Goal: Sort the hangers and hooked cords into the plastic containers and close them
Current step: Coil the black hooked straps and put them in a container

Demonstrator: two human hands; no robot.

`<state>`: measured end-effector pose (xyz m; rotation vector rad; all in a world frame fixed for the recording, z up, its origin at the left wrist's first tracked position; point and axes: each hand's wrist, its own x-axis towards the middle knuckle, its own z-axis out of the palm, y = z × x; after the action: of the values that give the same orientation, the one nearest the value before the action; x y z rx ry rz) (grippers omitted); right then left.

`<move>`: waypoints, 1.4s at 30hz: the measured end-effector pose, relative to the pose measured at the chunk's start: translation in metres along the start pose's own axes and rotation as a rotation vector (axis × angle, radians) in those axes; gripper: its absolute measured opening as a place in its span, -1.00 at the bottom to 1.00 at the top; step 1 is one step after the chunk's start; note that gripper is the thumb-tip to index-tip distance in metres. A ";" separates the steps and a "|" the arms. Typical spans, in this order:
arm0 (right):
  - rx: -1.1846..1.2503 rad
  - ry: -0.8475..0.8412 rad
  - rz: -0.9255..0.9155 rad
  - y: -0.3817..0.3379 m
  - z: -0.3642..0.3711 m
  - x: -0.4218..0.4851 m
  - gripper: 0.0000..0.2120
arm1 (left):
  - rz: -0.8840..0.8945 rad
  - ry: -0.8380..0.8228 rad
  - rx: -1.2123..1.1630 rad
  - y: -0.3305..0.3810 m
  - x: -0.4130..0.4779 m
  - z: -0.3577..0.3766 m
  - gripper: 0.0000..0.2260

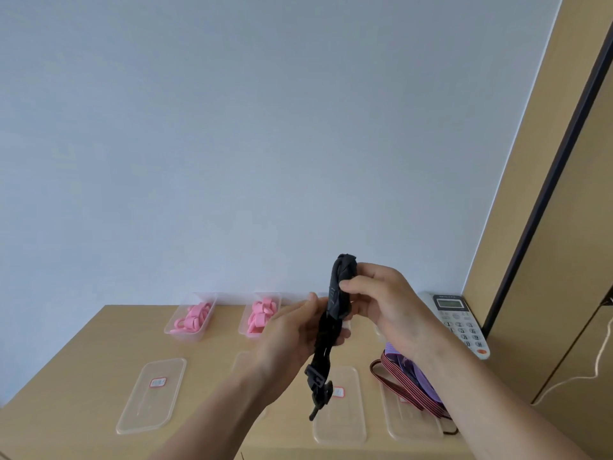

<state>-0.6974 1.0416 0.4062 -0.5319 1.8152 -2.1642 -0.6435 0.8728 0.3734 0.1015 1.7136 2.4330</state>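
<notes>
Both hands are up at mid-frame, clamped on one black cord (335, 310) that is folded into a thick bundle and held in the air above the table (83, 360). The left hand (292, 330) wraps the bundle's middle, thumb on the near side and fingertips poking out past its right edge. The right hand (388, 303) pinches the upper part, thumb and fingers curled on it just under the top loop. The cord's lower end hangs free below the left hand and ends in a black hook (319, 386), which overlaps the middle lid (341, 423) in the picture. At the back of the table, left of centre, two open clear tubs sit side by side near the wall (232, 144). The left container (184, 336) and right container (246, 332) each hold pink hangers (192, 322). The right one is partly hidden by the left hand. At the front of the table, clear lids lie flat: the left lid (151, 395) at lower left, the middle lid, and the right lid (411, 423) at lower right. What looks like a fourth shows faintly behind the left forearm. The striped cords (398, 390), red-and-dark with a purple one, are heaped on the right lid and partly covered by the right forearm. A grey phone (461, 323) sits at the table's right end by the wall. A white cable (597, 360) hangs at far right.
</notes>
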 end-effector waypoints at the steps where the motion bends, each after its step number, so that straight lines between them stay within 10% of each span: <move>1: 0.025 0.015 -0.005 -0.001 -0.001 0.001 -0.85 | -0.009 0.003 0.056 -0.003 -0.001 0.000 -0.60; 13: -0.232 0.204 -0.265 0.013 0.003 0.002 -0.78 | -0.211 0.151 -0.239 -0.012 0.004 0.004 -0.86; 32: -0.850 0.279 -0.939 0.050 0.014 -0.020 -0.68 | -0.213 0.123 -0.235 -0.004 0.000 0.003 -0.63; 38: -0.927 0.089 -0.830 0.061 0.014 -0.035 -0.67 | -0.223 0.082 -0.369 0.005 0.007 -0.007 -0.75; 42: -0.785 0.256 -0.761 0.055 0.019 -0.033 -0.87 | -0.185 0.097 -0.311 0.003 0.007 -0.009 -0.73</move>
<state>-0.6610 1.0287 0.3515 -1.3388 2.9804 -1.8456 -0.6521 0.8649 0.3726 -0.2068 1.2894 2.5609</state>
